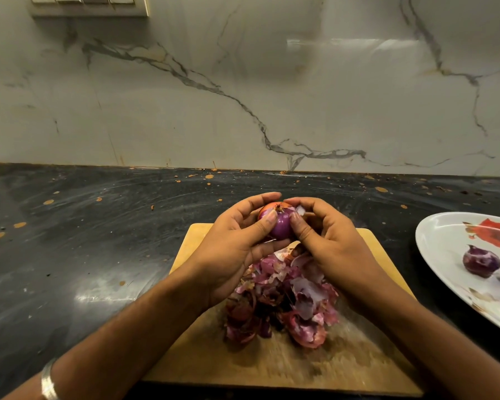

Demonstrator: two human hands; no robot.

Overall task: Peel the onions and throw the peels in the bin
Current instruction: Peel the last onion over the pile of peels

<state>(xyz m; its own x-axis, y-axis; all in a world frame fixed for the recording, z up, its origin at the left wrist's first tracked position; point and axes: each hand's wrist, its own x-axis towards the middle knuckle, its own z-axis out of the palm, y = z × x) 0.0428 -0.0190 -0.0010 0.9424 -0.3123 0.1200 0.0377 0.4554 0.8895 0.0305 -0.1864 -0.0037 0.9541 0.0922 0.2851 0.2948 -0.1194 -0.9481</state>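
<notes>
A: Head view, one frame. Left edge of the dark counter (70,241): bare but for orange specks. A metal bangle (48,381) sits on the left wrist at the near edge.

B: And the left hand (231,249)?

A: Fingers curled round the onion (280,223), thumb pressed on its near face. The onion is held in the air above the far edge of the wooden cutting board (272,368), not resting on it. Purple flesh shows in the middle; a patch of orange-brown dry skin remains at its top left.

B: Right hand (329,243)?

A: Thumb and fingertips close on the onion's right side, apparently pinching a pale flap of skin there. The exact contact is partly hidden behind the fingers.

B: Step in hand?

A: Judgement: stripping the last outer skin. To do it well, hold the bulb steady with the left hand, pull the flap along the curve toward the root, then turn the bulb so the dry patch comes under the right thumb. Pulling too deep would waste good flesh.

B: Peels?

A: A loose heap of peels (283,301) lies mid-board, under both wrists. No bin in view, so that step is not yet done.

B: Right edge?

A: A white plate (445,238) with a red print, cut off by the frame. On it lies one peeled onion (481,261); part of a second shows just right of it.
</notes>
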